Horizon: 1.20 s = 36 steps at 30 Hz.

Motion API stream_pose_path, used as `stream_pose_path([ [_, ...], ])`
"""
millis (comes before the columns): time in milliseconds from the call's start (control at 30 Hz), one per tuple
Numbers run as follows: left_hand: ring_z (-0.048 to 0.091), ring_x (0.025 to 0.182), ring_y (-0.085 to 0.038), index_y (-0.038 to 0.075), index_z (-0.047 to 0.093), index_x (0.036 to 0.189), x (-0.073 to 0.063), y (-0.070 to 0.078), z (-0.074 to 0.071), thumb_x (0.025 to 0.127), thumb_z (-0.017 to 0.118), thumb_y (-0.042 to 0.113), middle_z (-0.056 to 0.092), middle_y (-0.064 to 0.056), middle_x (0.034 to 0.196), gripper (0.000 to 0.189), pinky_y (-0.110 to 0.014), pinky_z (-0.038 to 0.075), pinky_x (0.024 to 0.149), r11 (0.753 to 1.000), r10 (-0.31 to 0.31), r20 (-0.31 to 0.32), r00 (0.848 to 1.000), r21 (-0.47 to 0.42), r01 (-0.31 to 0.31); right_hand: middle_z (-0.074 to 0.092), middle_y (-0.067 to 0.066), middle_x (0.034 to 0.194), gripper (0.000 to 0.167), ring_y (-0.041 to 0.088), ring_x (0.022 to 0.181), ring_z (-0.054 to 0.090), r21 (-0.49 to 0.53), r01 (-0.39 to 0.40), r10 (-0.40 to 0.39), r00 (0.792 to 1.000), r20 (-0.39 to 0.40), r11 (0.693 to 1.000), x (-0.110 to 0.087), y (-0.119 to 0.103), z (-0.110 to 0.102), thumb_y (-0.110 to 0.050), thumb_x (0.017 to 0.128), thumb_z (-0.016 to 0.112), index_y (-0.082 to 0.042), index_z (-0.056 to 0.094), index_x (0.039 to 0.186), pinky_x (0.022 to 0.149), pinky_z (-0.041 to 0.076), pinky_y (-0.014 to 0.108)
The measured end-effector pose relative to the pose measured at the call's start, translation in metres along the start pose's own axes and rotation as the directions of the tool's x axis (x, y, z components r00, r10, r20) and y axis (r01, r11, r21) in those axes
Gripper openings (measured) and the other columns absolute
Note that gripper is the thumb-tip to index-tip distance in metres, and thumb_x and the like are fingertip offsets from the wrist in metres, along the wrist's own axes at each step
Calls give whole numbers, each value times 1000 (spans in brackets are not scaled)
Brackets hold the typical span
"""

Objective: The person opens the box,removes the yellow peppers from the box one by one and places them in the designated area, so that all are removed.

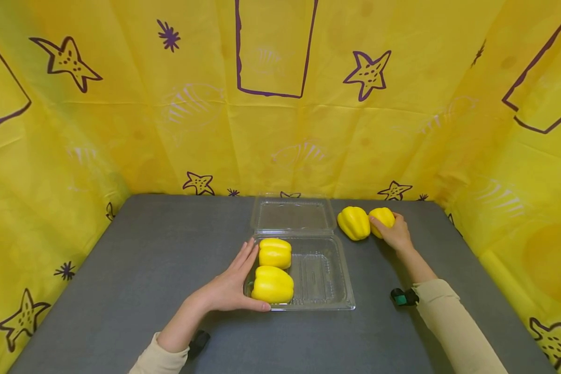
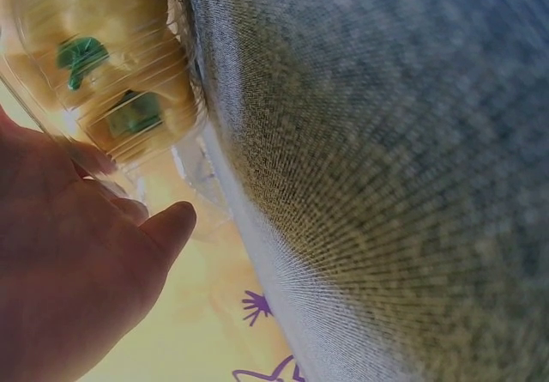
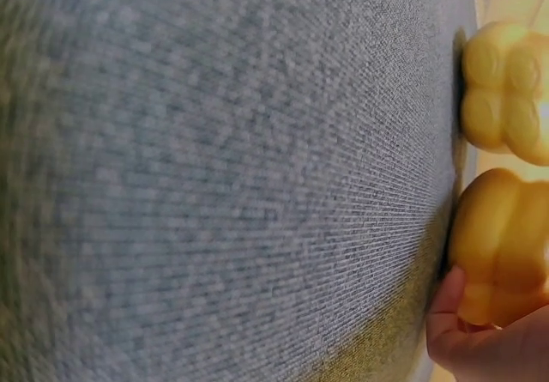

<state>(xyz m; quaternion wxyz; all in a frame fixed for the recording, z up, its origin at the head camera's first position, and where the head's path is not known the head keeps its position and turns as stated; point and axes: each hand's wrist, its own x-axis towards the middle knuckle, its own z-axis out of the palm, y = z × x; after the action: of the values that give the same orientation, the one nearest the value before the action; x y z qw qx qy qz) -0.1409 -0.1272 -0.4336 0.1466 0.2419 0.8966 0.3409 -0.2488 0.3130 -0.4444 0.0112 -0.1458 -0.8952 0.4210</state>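
Note:
A clear plastic clamshell container [image 1: 348,296] lies unfolded on the table, its lid [image 1: 292,215] laid back. Two yellow bell peppers sit in its left half, one behind [image 1: 275,253] and one in front [image 1: 273,285]. My left hand [image 1: 226,288] rests along the container's left side with straight fingers, thumb at the front rim. In the left wrist view, green stems [image 2: 135,113] show through the clear wall. At the back right, my right hand [image 1: 397,235] grips a yellow bell pepper [image 1: 382,217]. Close to its left stands another yellow bell pepper [image 1: 353,223].
The grey table [image 1: 168,228] is bordered by yellow cloth walls [image 1: 280,130] with starfish drawings at the back and both sides. Dark wrist straps [image 1: 404,297] hang beneath both forearms.

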Motion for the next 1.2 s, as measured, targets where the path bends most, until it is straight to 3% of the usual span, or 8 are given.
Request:
stream_pose_path([
  [1033,-11,148,-21,14,-3,157,0,-1,1,67,80,62,-17,2,162,132,-58,22,111,1000,4,-6,1000,6,-4,21,35,148,98,46,128,32,36,-36,34,998,52,999,-5,-2,-1,-56,94,52,7,5,152,104,31,55],
  [1200,-11,148,-21,14,-3,157,0,-1,1,67,80,62,-17,2,162,132,-59,22,111,1000,8,-6,1000,8,-8,20,32,151,97,49,134,22,26,-48,48,999,26,998,-12,-4,-5,-58,93,52,5,8,153,106,25,59],
])
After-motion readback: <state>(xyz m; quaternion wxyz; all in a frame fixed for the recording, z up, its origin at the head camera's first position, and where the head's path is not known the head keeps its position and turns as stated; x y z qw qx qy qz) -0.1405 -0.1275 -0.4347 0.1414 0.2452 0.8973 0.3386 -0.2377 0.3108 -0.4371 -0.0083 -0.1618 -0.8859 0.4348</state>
